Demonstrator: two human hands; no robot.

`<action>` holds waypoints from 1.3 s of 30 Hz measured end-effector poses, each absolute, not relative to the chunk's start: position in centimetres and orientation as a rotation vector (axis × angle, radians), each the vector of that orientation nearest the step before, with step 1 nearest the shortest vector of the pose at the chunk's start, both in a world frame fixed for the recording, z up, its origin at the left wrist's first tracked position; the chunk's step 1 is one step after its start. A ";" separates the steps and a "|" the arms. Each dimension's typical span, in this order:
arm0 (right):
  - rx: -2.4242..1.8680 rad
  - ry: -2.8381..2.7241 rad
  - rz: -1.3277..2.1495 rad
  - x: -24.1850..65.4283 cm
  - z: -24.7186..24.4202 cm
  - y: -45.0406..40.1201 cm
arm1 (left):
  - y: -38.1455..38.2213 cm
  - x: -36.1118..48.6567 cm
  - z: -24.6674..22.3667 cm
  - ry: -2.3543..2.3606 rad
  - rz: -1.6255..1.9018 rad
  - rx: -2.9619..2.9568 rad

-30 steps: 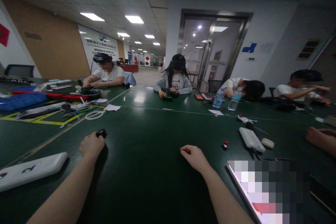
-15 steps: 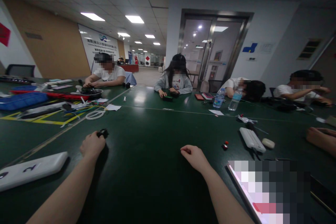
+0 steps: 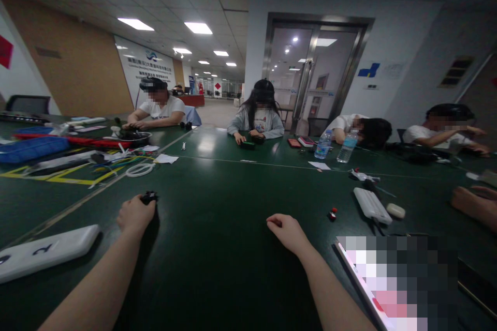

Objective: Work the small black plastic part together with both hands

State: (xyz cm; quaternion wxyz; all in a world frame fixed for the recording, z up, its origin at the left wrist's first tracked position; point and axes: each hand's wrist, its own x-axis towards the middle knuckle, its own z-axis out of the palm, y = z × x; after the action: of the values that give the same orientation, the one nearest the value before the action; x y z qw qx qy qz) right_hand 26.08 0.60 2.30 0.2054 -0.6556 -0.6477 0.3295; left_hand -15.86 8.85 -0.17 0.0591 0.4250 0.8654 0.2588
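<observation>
My left hand (image 3: 134, 215) is closed around a small black object (image 3: 149, 197), which pokes out past the fingertips at the far side; its kind is too small and dark to tell. Above the green table (image 3: 217, 248), or resting on it, my right hand (image 3: 286, 232) has its fingers curled in and the thumb against them, with nothing showing between them. To the left of my left forearm lies a long white case (image 3: 58, 249) with a black "2" on it. A small red and black item (image 3: 333, 213) sits to the right of my right hand.
At right are a white power bank (image 3: 370, 206), an earbud case (image 3: 396, 211), a lit tablet-like screen (image 3: 359, 279) and another person's hand (image 3: 471, 204). Far off stand two water bottles (image 3: 347, 148). A coiled white cable (image 3: 140, 169) and blue tray (image 3: 33, 150) lie left; several people sit around.
My left hand has turned slightly, and the black object has shifted a little to the left. My right hand keeps its place.
</observation>
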 end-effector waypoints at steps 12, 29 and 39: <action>-1.835 -1.802 0.922 26.0 2.5 0.6 | 8.0 -14.7 1.2 2.724 0.543 1.338; -1.821 -1.808 0.913 26.1 2.2 0.7 | 7.9 -14.3 1.2 2.679 0.570 1.486; -1.671 -1.855 0.852 25.3 2.6 0.0 | 5.7 -5.0 0.7 1.586 0.607 2.196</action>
State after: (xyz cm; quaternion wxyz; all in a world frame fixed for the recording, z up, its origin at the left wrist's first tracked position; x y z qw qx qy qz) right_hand 25.27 -0.02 2.56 0.2490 -0.6134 -0.6811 0.3127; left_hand -4.98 5.65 0.67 0.1820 0.7778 0.5618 0.2149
